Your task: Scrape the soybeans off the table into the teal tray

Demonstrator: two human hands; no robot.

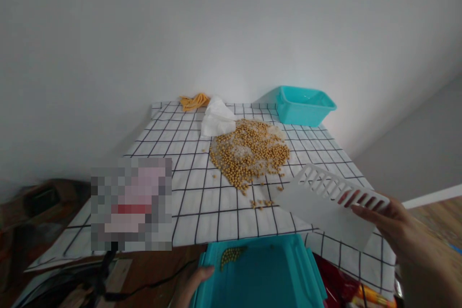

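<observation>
My right hand (397, 224) grips a white plastic board (317, 209) by its slotted edge, thumb on the near face. The board tilts over the right front of the checked cloth, close to a few stray beans (263, 204). Beyond it lies a spread heap of yellow soybeans (252, 154) with whitish grains mixed in. My left hand (193, 285) holds the left rim of a teal plastic bin (260, 279) below the table's front edge, thumb over the rim. A small cluster of greenish-looking beans (233, 256) sits in the bin's far left corner.
A white cloth or tissue (218, 118) touches the heap's back left, with an orange cloth (195, 101) behind. A second teal bin (305, 108) stands at the back right. A pixelated patch (132, 204) hides something at left. Packets (371, 297) lie below, at right.
</observation>
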